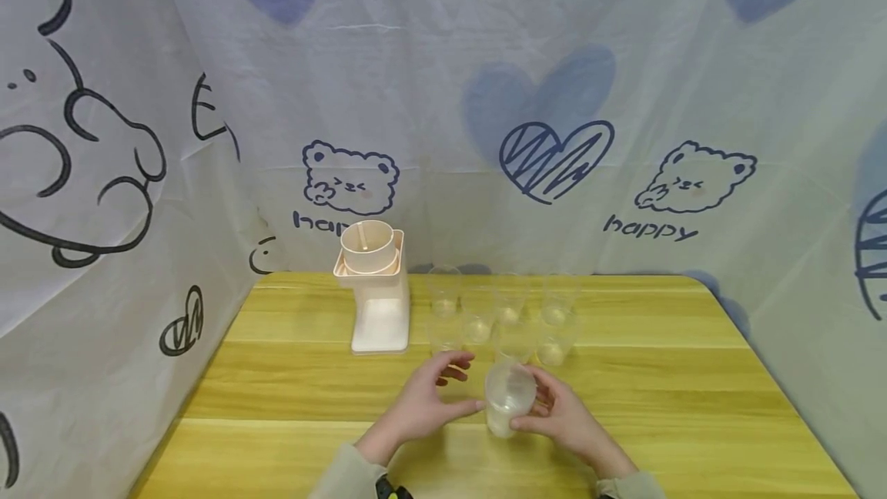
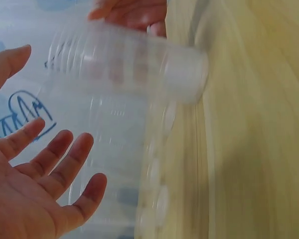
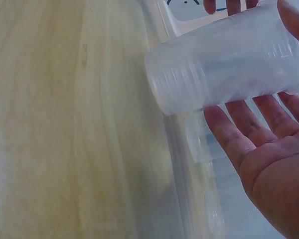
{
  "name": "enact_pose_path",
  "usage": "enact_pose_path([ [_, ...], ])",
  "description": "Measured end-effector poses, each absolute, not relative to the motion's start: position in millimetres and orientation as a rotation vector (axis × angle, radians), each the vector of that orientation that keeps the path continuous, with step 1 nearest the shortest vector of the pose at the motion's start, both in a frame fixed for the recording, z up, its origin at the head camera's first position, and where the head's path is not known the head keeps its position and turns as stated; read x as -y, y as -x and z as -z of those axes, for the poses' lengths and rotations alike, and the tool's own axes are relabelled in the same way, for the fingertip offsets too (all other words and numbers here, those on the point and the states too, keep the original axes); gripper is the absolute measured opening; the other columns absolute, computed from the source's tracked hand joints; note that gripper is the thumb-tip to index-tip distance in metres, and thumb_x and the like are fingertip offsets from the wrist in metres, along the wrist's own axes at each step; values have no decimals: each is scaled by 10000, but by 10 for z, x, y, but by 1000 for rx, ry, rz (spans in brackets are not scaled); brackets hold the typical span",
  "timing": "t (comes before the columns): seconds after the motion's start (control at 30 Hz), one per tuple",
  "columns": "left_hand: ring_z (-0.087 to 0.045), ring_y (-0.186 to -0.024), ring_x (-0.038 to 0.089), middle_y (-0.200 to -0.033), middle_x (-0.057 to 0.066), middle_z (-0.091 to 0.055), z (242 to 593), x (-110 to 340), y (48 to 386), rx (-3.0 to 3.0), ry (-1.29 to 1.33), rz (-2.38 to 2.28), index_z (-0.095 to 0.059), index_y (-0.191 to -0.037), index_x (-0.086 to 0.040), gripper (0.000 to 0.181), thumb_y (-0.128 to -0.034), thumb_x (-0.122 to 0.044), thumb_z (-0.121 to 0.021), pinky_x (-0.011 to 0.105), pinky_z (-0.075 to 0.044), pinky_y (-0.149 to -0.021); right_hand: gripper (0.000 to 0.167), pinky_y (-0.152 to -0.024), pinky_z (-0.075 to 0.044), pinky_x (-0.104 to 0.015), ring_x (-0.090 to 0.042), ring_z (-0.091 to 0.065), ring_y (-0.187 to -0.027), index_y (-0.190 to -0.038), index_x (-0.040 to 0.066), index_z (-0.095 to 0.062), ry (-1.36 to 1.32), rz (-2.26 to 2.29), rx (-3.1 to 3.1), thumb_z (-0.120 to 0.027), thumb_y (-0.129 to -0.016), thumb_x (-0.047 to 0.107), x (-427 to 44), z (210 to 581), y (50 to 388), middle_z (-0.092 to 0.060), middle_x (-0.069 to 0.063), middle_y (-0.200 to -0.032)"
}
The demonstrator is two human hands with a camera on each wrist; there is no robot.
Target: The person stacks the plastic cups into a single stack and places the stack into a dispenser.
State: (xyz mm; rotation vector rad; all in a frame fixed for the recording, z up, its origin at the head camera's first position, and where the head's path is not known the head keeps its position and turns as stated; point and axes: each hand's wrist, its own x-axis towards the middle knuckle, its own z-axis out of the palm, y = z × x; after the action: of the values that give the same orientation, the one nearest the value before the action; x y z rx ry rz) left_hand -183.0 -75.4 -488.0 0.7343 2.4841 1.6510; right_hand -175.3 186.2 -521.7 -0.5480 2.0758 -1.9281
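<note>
My right hand (image 1: pixel 570 420) holds a stack of nested clear plastic cups (image 1: pixel 509 400) near the front middle of the table. Its fingers go round the side of the stack, with the thumb on the near side. In the right wrist view, the stacked cups (image 3: pixel 224 62) lie between the thumb and the spread fingers (image 3: pixel 261 119). On the other side, my left hand (image 1: pixel 424 405) is open, its thumb tip close to the stack. The left wrist view shows that hand's loosely bent fingers (image 2: pixel 65 164) apart from the stack (image 2: pixel 124 59).
Several single clear cups (image 1: pixel 510 306) stand in rows behind the hands. A cream-coloured stand (image 1: pixel 381 322) with a round cup-like top (image 1: pixel 367 246) is at the back left of the wooden table (image 1: pixel 658 376). A printed cloth (image 1: pixel 443 98) hangs behind.
</note>
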Motion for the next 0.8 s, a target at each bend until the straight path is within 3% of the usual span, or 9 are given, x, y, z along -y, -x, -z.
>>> enact_pose_path([
  [0.3, -590, -1032, 276, -1152, 46, -586, 4933, 1031, 1924, -2636, -562, -1769, -556, -1292, -75, 572, -811, -235, -822, 517, -470, -858, 825, -912, -514, -337, -410, -531, -1174, -1451, -70, -352, 518, 1916, -2073, -823, -786, 62, -1859, 5213, 1761, -448, -314, -1352],
  [0.43, -577, -1014, 273, -1141, 117, -582, 4982, 1081, 2012, -2703, -490, -1795, -538, -1305, -69, 596, -807, -228, -825, 536, -479, -840, 835, -914, -513, -332, -414, -532, -1173, -1453, -69, -348, 516, 1914, -2084, -826, -781, 61, -1857, 5224, 1769, -460, -312, -1342],
  [0.8, -531, -1149, 343, -1298, 171, -531, 5087, 1046, 2300, -2776, -354, -1733, -419, -1436, -33, 804, -790, -268, -837, 511, -476, -921, 836, -907, -514, -325, -433, -529, -1169, -1454, -81, -333, 535, 1916, -2067, -821, -792, 70, -1845, 5237, 1780, -460, -315, -1334],
])
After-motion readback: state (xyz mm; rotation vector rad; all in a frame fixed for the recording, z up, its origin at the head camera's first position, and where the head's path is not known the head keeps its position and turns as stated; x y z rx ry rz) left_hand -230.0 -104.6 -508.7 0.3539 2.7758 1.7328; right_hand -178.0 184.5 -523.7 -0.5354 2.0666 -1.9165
